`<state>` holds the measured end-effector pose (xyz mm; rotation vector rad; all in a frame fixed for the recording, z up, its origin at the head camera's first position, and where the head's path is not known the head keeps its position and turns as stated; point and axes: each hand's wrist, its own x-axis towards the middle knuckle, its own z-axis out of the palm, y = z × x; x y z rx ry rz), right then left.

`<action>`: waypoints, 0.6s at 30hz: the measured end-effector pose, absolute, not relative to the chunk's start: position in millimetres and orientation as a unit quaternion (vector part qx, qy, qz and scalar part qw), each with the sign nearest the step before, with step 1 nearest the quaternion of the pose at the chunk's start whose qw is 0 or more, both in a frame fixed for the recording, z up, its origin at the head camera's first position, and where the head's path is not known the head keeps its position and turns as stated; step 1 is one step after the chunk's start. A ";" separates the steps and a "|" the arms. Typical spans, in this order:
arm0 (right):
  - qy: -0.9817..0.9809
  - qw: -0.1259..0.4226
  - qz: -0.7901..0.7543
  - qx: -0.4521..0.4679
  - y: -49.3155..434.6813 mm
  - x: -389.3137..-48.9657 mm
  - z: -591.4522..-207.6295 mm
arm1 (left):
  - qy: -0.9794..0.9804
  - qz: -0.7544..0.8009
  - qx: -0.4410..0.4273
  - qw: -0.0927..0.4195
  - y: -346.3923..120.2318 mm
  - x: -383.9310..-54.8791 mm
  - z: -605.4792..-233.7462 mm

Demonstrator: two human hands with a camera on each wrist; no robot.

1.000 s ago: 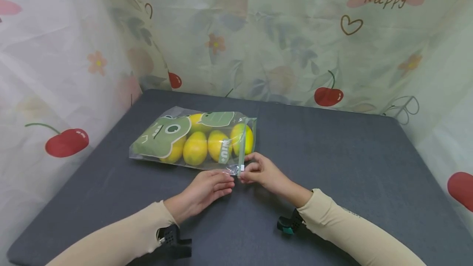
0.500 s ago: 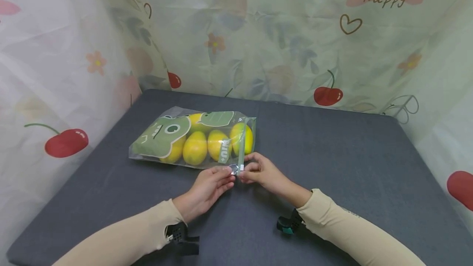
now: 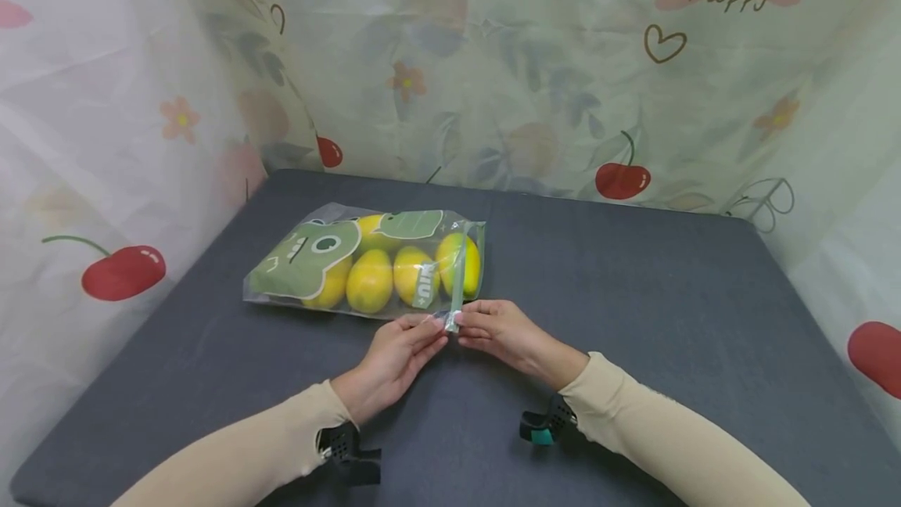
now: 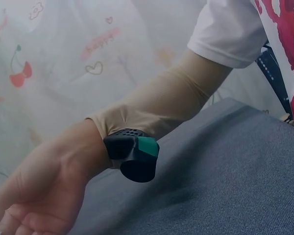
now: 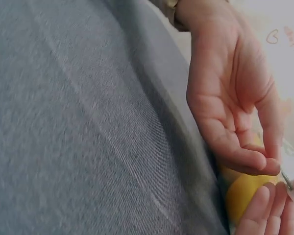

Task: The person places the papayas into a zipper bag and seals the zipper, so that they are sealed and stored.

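Observation:
A clear zip bag (image 3: 331,303) with a green cartoon print lies flat on the dark grey table, its zip strip (image 3: 458,276) at the right end. Several yellow mangoes (image 3: 369,282) show through the plastic. My left hand (image 3: 394,358) pinches the near right corner of the bag between thumb and fingers. Just to its right, my right hand (image 3: 517,343) pinches the near end of the zip strip, beside a small whitish slider (image 3: 452,322). The fingertips of both hands almost meet there. One mango (image 5: 245,196) appears behind the hands in the right wrist view.
The table (image 3: 619,296) has rounded corners and extends on both sides of the bag. A printed curtain (image 3: 521,69) hangs behind it and along the sides. A black camera (image 3: 348,452) sits under the left wrist, another camera (image 3: 549,422) under the right.
My left hand has moved slightly right and taken hold of the bag's corner. The right hand's fingers have shifted and straightened a little at the zip end. The bag stays in place.

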<state>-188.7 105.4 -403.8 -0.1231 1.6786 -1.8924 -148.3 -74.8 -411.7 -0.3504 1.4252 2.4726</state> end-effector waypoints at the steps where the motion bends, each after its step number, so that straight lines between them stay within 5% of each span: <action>1: 0.625 0.301 -0.719 -0.039 104.7 -188.9 -403.5 | 0.484 0.858 -0.110 0.134 -75.5 -147.4 -411.1; 18: 0.658 0.210 -0.723 0.020 95.4 -204.8 -405.2 | 0.507 0.842 -0.148 0.108 -70.9 -150.2 -414.9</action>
